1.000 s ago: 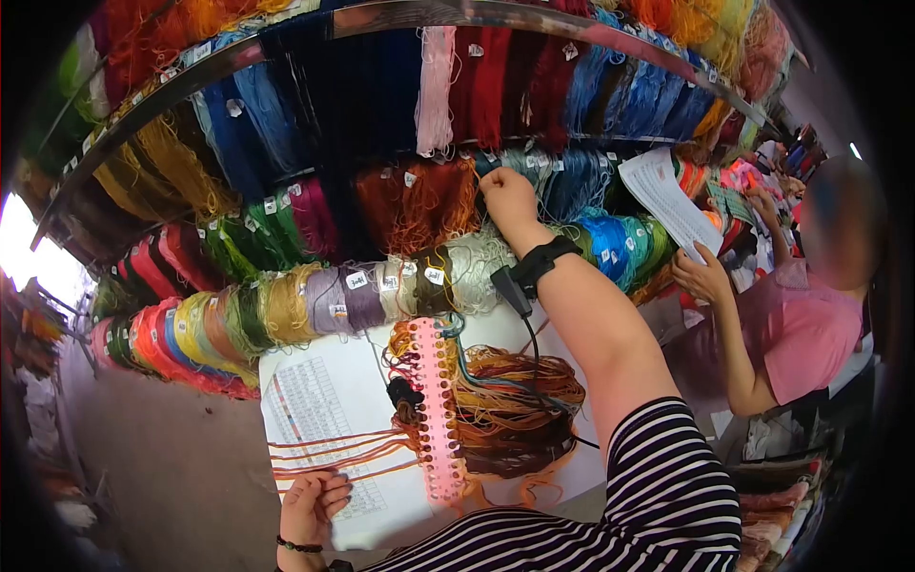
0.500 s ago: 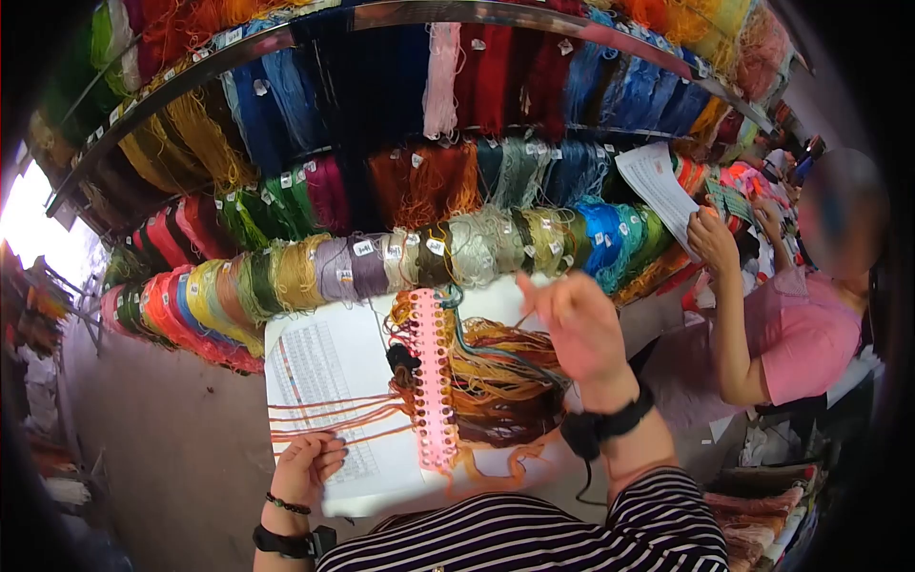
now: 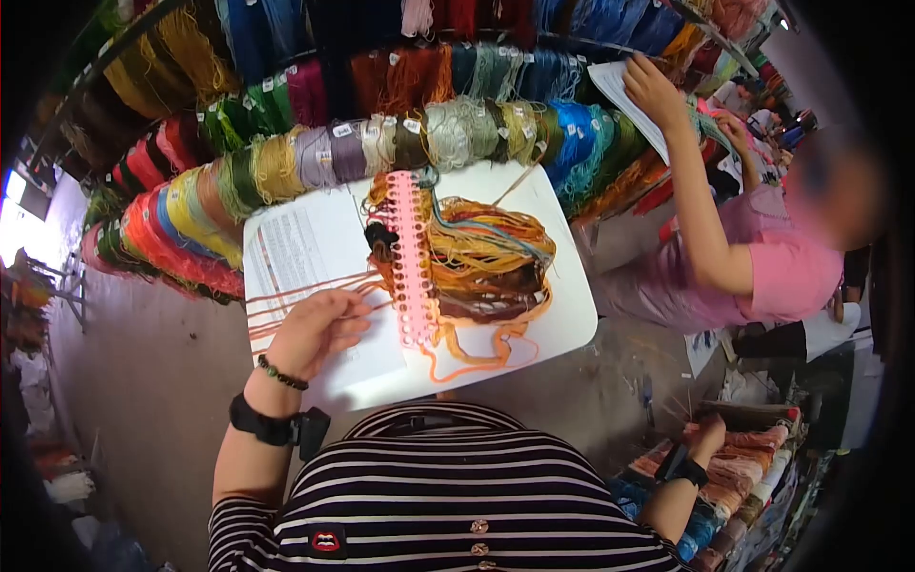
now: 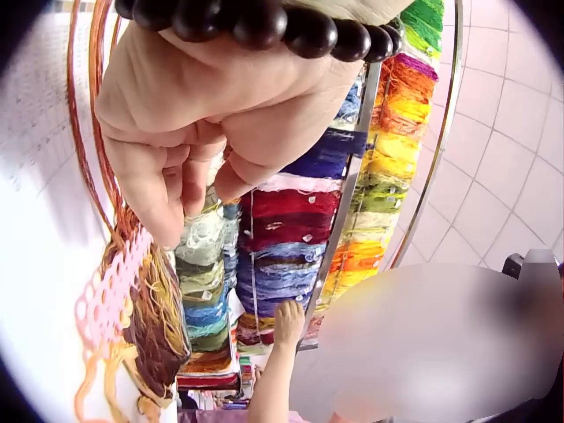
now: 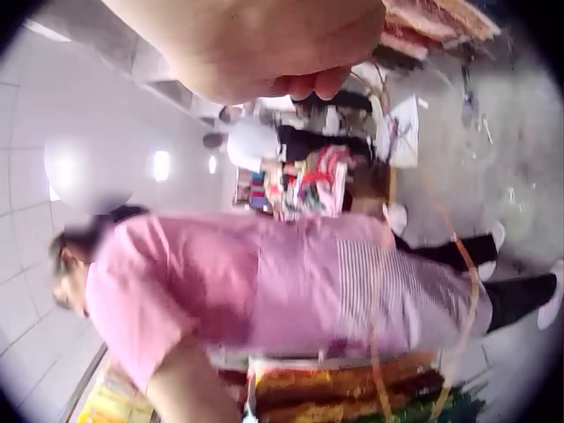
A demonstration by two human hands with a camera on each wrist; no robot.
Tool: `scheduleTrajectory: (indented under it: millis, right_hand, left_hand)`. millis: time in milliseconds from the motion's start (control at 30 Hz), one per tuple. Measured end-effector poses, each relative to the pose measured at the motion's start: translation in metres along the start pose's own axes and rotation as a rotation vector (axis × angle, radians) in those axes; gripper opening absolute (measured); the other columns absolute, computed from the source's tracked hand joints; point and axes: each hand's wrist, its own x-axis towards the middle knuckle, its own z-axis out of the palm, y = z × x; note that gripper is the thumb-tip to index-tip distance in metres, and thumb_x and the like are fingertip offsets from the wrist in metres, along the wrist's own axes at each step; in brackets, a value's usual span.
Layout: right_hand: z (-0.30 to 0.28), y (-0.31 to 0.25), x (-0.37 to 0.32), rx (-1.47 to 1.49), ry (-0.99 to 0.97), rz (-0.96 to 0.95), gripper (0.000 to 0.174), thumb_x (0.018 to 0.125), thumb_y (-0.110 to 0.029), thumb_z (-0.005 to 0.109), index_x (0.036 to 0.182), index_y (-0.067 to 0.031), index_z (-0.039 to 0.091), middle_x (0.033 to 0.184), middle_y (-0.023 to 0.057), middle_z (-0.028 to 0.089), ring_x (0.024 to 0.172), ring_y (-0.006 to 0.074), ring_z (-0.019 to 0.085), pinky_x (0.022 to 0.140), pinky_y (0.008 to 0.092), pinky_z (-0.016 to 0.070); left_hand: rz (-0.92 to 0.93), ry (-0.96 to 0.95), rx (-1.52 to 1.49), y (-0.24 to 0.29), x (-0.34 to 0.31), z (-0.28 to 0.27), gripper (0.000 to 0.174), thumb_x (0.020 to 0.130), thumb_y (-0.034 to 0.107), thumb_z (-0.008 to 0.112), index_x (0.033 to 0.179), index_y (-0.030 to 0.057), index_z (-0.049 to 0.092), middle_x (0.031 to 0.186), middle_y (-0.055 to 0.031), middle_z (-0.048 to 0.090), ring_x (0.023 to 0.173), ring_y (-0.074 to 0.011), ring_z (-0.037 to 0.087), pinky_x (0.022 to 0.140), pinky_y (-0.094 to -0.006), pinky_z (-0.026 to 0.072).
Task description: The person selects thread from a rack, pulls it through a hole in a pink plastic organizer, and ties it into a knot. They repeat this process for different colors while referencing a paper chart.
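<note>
A pink punched thread card (image 3: 412,262) lies on a white board (image 3: 562,324), with brown, gold and teal embroidery threads (image 3: 491,253) looped through its holes. My left hand (image 3: 319,329) hovers over the board's left half beside the card, fingers loosely bent and nothing between them. Reddish-brown strands (image 4: 84,115) run past that hand in the left wrist view. At the lower right, my right hand (image 3: 707,437) is stretched out low, over stacked skeins. Its fingers (image 5: 308,84) are curled, and thin blurred orange thread (image 5: 458,247) trails from it in the right wrist view.
A printed chart (image 3: 286,248) is on the board's left side. Labelled skeins (image 3: 457,133) hang on racks behind it. To the right stands a person in pink (image 3: 772,267) with papers (image 3: 629,105). Folded skeins (image 3: 743,477) are piled at the lower right.
My right hand has left the orange skeins on the rack and swung down to the far right. The left hand has risen over the board, and the head view has tilted downward.
</note>
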Motion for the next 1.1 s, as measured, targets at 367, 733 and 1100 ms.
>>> scheduleTrajectory:
  millis: [367,733,1100]
  right_hand:
    - [0.390,-0.136,-0.360,-0.457,-1.288,-0.833,0.008,0.079,-0.005,0.067,0.087,-0.0026,0.067,0.120,0.0110,0.059,0.099,0.0164,0.057,0.080,0.0283,0.0475]
    - [0.464,-0.132,-0.369,-0.383,-1.433,-0.914,0.008,0.083,-0.008,0.067,0.090,-0.0036,0.066,0.111,0.0062,0.056,0.074,0.0046,0.054,0.061,0.0178,0.0442]
    - [0.484,-0.122,-0.366,-0.365,-1.539,-0.716,0.006,0.086,-0.006,0.063,0.089,-0.0014,0.065,0.118,0.0072,0.055,0.080,0.0046,0.053,0.072,0.0216,0.0452]
  left_hand:
    - [0.072,-0.446,0.323,0.009,0.015,0.089,0.035,0.091,0.010,0.055,0.126,0.0043,0.052,0.114,-0.0045,0.063,0.088,-0.0064,0.063,0.072,-0.0190,0.0498]
    - [0.116,-0.489,0.327,-0.001,0.002,0.099,0.028,0.091,0.011,0.060,0.117,0.0007,0.058,0.083,-0.0001,0.063,0.065,-0.0038,0.053,0.054,-0.0165,0.0403]
    - [0.186,-0.420,0.303,-0.014,0.009,0.092,0.020,0.089,0.008,0.063,0.107,-0.0005,0.062,0.088,0.0003,0.063,0.074,-0.0023,0.054,0.065,-0.0166,0.0437]
